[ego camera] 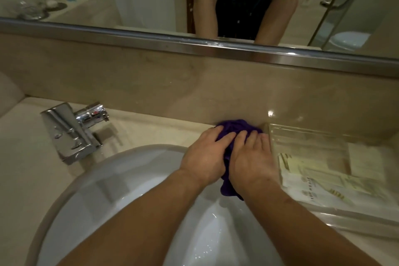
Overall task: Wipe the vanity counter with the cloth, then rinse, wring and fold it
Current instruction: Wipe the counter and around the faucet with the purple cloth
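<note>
The purple cloth [234, 125] lies bunched on the bench [140, 127], at the back edge where the bench meets the stone wall panel [194, 84]. It is just beside a clear tray [302, 136] with paper packets inside. One end of the cloth hangs over the rim of the white basin [129, 157].

The left hand [205, 155] and the right hand [252, 157] lie side by side on top of the cloth. Their fingers are nearly straight and press it down. They do not close around it. The thumbs are hidden, so I cannot say if they hook under the fabric.

The cloth looks soft, thin and light, and it folds easily into wrinkles. It is probably damp, which makes it a little heavier and lets it cling to the smooth stone. For wiping, flat pressure with the palms is enough. For the rinse at the tap [73, 131], I think it is better to gather the whole bundle, because the loose end will drip and drag.
</note>
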`<action>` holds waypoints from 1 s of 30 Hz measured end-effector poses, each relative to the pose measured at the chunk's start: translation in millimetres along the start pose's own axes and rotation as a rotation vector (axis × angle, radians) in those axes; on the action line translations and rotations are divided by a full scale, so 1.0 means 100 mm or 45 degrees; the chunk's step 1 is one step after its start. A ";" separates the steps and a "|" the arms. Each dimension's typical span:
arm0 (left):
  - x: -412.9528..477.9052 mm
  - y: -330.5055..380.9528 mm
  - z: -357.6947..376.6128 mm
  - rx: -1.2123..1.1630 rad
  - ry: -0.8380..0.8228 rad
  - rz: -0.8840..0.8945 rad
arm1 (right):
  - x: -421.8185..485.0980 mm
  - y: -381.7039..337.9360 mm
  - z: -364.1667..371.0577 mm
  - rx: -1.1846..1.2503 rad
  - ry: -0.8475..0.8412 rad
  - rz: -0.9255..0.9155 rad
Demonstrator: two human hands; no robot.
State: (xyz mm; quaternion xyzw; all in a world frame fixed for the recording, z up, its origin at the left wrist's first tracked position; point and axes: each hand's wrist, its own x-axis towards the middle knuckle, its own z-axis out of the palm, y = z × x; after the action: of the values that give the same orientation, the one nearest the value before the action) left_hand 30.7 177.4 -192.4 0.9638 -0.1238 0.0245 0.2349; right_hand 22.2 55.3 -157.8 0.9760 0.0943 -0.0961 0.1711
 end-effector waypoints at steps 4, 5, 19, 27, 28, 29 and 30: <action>0.00 -0.06 -0.15 0.022 -0.018 0.000 | 0.07 -0.21 0.02 0.295 0.040 0.146; 0.00 -0.09 -0.20 0.022 -0.011 0.005 | 0.10 -0.26 0.02 0.388 0.090 0.178; -0.56 -1.28 -0.64 0.141 0.312 -0.346 | 0.34 -1.48 -0.21 0.836 0.395 -0.267; -1.04 -1.32 -0.69 0.351 0.258 -0.624 | 0.60 -1.64 -0.63 0.671 0.219 -0.825; -1.09 -1.33 -0.71 0.425 0.227 -0.667 | 0.60 -1.68 -0.68 0.649 0.204 -0.874; -1.12 -1.34 -0.75 0.465 0.221 -0.700 | 0.59 -1.73 -0.71 0.640 0.205 -0.905; -1.14 -1.33 -0.79 0.491 0.221 -0.718 | 0.58 -1.76 -0.73 0.641 0.216 -0.915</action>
State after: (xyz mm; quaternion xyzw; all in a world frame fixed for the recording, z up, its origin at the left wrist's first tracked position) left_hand -45.6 353.6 -193.1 0.9810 0.1746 0.0636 0.0559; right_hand 50.8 252.5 -158.6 0.8970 0.4147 -0.0890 -0.1244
